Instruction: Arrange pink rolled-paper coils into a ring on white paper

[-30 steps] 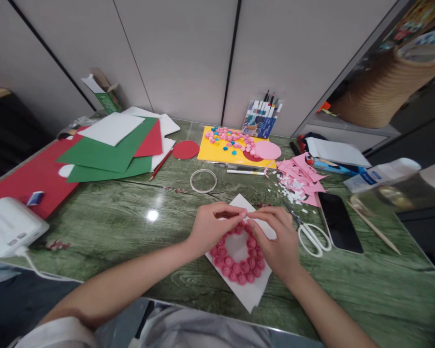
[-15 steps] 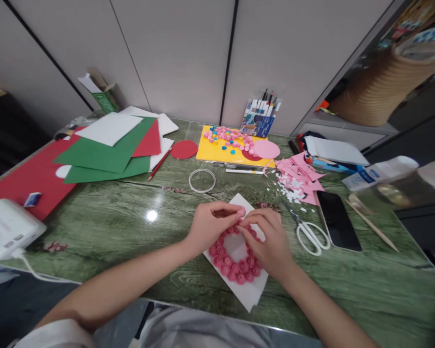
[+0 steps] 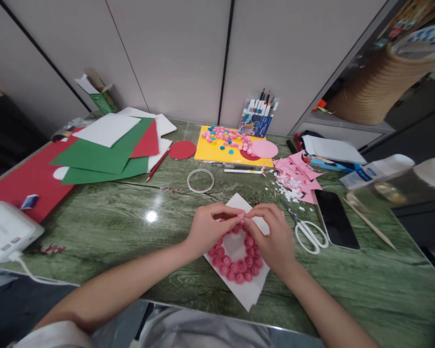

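Note:
Over a white sheet (image 3: 247, 296) lies a ring of rolled pink paper flowers (image 3: 239, 266), one against another around a bare middle. Above the ring's far side, my left hand (image 3: 212, 223) pinches a small pink paper piece (image 3: 241, 214) between thumb and fingers. My right hand (image 3: 273, 237) meets it there, its thumb and fingertips closed on the same piece. Both hands hide the far part of the ring. Right of my right hand, white-handled scissors (image 3: 311, 237) rest on the green table.
A yellow sheet (image 3: 217, 153) bears many pink and blue paper rolls. Pink scraps (image 3: 299, 171), a phone (image 3: 336, 220) and a wooden stick (image 3: 371, 224) lie to the right. Tape roll (image 3: 200, 192) is ahead; green and red sheets (image 3: 97, 152) and a white charger (image 3: 12, 232) are left.
My right hand has lifted slightly from the ring, and its fingertips have come together with my left hand's on the pink paper piece. The view has shifted a little.

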Demonstrator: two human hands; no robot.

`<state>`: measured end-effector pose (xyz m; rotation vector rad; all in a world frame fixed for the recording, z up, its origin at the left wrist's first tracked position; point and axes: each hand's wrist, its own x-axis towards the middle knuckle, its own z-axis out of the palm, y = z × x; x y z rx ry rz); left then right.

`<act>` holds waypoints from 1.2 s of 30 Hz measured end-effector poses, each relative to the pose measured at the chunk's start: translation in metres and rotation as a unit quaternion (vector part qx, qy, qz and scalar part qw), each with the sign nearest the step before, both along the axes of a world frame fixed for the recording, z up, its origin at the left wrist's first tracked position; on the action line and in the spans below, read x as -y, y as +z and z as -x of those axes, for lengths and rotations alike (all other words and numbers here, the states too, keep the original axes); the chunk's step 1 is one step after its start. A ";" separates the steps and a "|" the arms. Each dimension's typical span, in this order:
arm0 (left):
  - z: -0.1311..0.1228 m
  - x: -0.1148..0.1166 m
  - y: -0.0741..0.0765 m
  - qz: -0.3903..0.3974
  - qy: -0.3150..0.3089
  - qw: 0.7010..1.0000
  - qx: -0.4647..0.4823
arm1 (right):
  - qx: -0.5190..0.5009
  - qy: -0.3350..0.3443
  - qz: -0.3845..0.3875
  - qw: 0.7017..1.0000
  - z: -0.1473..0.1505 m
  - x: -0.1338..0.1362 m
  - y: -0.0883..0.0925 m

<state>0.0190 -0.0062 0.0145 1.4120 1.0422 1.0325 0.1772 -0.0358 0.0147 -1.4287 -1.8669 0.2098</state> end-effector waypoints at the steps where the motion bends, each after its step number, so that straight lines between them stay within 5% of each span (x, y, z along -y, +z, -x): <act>1: 0.000 0.000 0.000 -0.014 0.000 1.000 -0.009 | 0.004 0.001 0.003 1.000 0.000 0.000 0.000; 7: 0.001 0.000 -0.001 -0.041 -0.002 0.999 -0.026 | 0.046 0.009 -0.017 0.999 -0.001 -0.001 -0.004; 17: -0.002 -0.001 -0.001 0.044 0.008 0.999 0.027 | 0.076 0.020 -0.070 0.994 -0.003 -0.002 -0.005; 30: -0.001 -0.001 0.002 0.048 0.000 0.999 0.024 | 0.068 0.040 -0.046 0.996 -0.003 -0.003 -0.005; 36: -0.002 -0.005 -0.004 0.105 0.000 0.992 0.065 | 0.112 0.095 -0.147 0.978 -0.011 -0.005 0.001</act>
